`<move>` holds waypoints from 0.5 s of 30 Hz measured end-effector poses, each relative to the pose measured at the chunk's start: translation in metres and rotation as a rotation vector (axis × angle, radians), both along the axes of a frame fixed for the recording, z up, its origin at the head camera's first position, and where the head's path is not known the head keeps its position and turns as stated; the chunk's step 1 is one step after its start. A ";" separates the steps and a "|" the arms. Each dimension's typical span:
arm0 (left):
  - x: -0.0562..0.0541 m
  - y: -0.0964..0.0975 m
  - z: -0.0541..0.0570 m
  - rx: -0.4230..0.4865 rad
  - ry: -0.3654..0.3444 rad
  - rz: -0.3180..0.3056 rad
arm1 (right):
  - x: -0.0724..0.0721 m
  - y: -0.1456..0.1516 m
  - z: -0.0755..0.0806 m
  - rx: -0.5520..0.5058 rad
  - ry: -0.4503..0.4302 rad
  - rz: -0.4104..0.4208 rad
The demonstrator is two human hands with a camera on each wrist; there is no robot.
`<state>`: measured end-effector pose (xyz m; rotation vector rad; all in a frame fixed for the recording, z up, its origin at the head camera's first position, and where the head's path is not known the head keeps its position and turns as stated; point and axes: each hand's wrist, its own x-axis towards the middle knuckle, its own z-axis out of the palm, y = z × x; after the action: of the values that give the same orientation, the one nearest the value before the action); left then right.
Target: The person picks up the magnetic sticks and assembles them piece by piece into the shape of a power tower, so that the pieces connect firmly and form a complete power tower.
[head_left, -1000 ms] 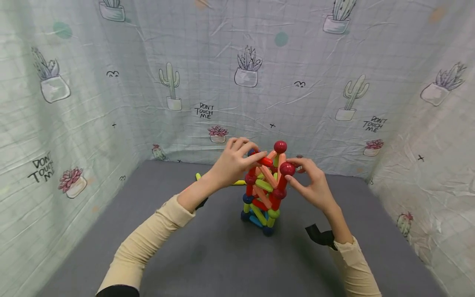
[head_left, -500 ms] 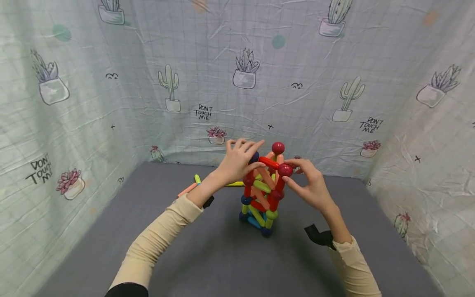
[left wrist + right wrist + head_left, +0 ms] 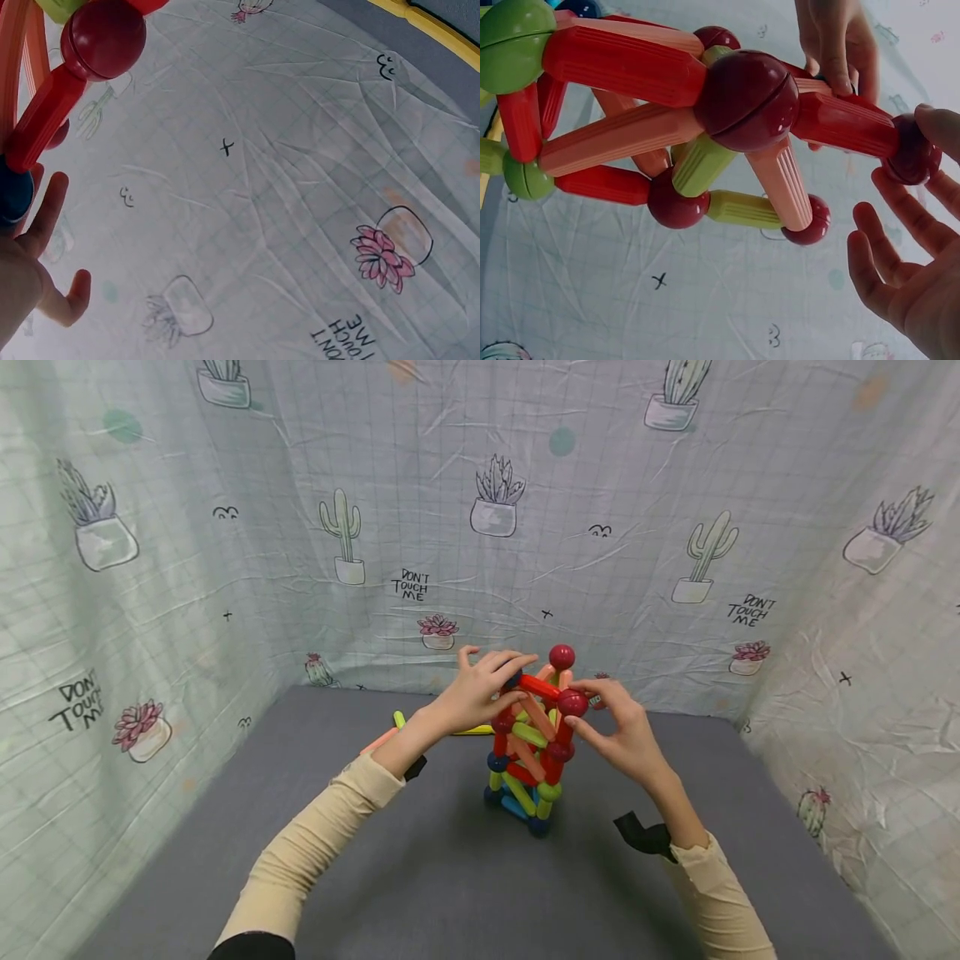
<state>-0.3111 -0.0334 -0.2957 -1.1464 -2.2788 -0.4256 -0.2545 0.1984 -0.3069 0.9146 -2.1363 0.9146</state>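
Note:
A tower of magnetic building sticks and balls [image 3: 530, 735] stands upright in the head view, in red, orange, green and blue. My left hand [image 3: 474, 691] pinches the dark blue ball [image 3: 513, 678] at its top left, thumb below and forefinger above. My right hand [image 3: 625, 732] grips a dark red ball [image 3: 572, 703] at the top right between thumb and fingers. A red stick [image 3: 540, 686] spans these two balls; in the left wrist view the same red stick [image 3: 46, 118] meets both. Another dark red ball [image 3: 562, 657] tops the back corner.
On the grey table [image 3: 465, 885], behind my left forearm, lie an orange stick [image 3: 380, 741], a yellow-green stick [image 3: 399, 719] and a yellow stick [image 3: 474, 730]. A cactus-print cloth [image 3: 420, 518] hangs around the back and sides.
My left hand has let go of the red stick and moved onto the blue ball. The stick's right end has come to the red ball, which my right hand keeps holding.

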 end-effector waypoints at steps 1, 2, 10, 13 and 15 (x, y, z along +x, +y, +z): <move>-0.001 0.000 -0.001 0.016 -0.017 -0.004 | 0.003 0.000 0.003 0.004 -0.005 0.001; -0.001 -0.001 -0.002 0.034 -0.037 -0.001 | 0.005 0.000 0.005 0.004 -0.013 0.008; 0.008 -0.007 -0.049 0.228 -0.234 0.159 | -0.013 0.014 0.006 -0.057 -0.218 0.011; 0.012 -0.006 -0.068 0.271 -0.239 0.172 | -0.029 0.016 -0.008 -0.020 -0.313 0.008; 0.012 -0.005 -0.074 0.288 -0.204 0.168 | -0.040 0.017 -0.019 0.016 -0.345 0.041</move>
<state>-0.2990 -0.0385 -0.3700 -0.7921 -2.3653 -0.8049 -0.2941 0.2150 -0.3262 0.8604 -2.4223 1.1458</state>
